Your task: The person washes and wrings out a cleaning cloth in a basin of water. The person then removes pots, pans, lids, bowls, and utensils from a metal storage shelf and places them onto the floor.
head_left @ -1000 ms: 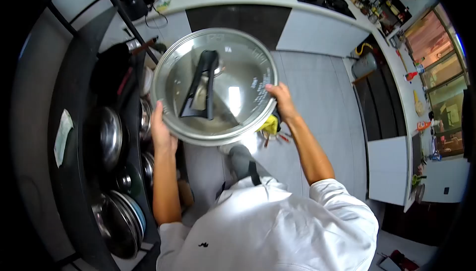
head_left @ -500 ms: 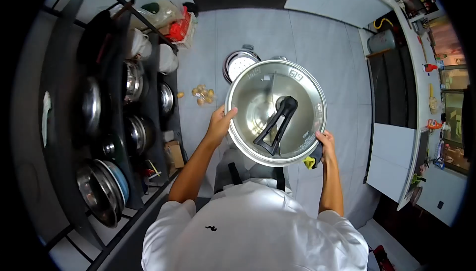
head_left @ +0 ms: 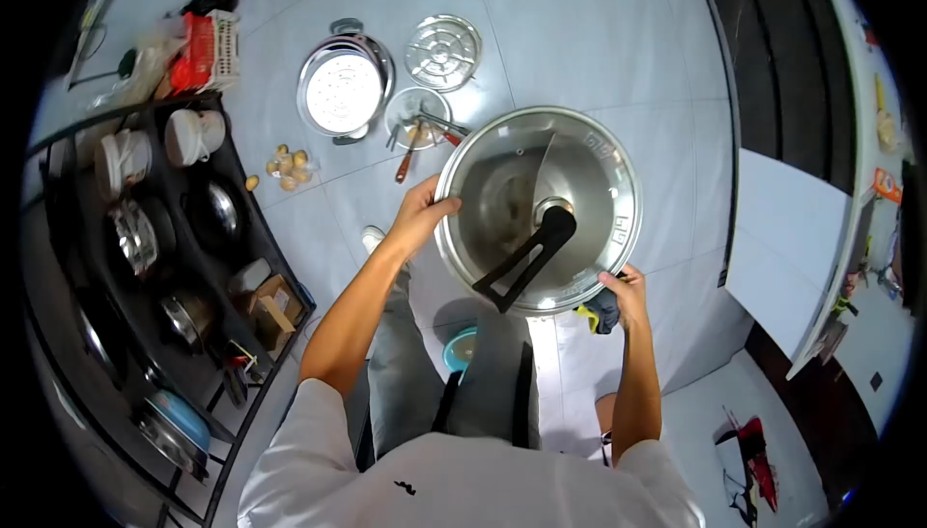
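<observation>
A large round steel pot (head_left: 473, 176) with a glass lid is held up in front of my body, tilted so its top faces me. The lid carries a black loop handle (head_left: 526, 260), and a thin line crosses the glass. My left hand (head_left: 415, 219) grips the rim at the left, thumb on top and fingers underneath, out of sight. At the lower right, my right hand (head_left: 628, 294) holds the opposite edge, thumb over the rim. Close by that hand, a dark and yellow item (head_left: 601, 314) shows beneath the pot; its kind is unclear.
On the floor ahead are a steel steamer pot (head_left: 345, 94), a round steamer rack (head_left: 443, 52), a bowl with utensils (head_left: 417, 103) and a bag of potatoes (head_left: 290, 167). A cookware shelf (head_left: 227, 335) stands left, white cabinets (head_left: 787, 248) right. A blue bowl (head_left: 462, 348) sits between my legs.
My view has turned, bringing the steamer rack, utensil bowl and blue bowl into sight. Both hands keep hold of the pot, and its handle lies at a slightly different angle.
</observation>
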`<state>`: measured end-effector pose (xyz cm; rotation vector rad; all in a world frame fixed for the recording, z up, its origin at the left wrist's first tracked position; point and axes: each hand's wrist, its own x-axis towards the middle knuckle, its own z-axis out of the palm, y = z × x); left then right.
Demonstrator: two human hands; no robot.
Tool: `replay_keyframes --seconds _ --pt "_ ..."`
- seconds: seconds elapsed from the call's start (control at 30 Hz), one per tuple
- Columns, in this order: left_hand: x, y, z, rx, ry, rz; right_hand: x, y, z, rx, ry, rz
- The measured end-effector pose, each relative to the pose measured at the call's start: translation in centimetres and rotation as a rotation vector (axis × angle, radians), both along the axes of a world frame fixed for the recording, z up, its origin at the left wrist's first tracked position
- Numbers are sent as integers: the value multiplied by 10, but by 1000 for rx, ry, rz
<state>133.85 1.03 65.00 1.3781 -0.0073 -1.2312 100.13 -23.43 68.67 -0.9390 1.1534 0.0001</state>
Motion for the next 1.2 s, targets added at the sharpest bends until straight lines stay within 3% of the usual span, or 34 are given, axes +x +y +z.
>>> replay_keyframes --seconds 0.23,0.37,0.5,0.83,1.2 --pt "3 -148 -144 -2 51 -161 -31 -95 -142 29 44 -102" --pt "26 -216 -213 34 -46 -372 -37 -126 -224 -7 43 -157" --pt "50 -251 -279 104 -88 -456 -12 -142 -292 2 28 -204" --pt "104 -243 -386 238 -116 -317 65 -162 -426 82 33 -173" --pt "123 -232 -439 352 -85 -157 105 -149 -477 169 11 -182"
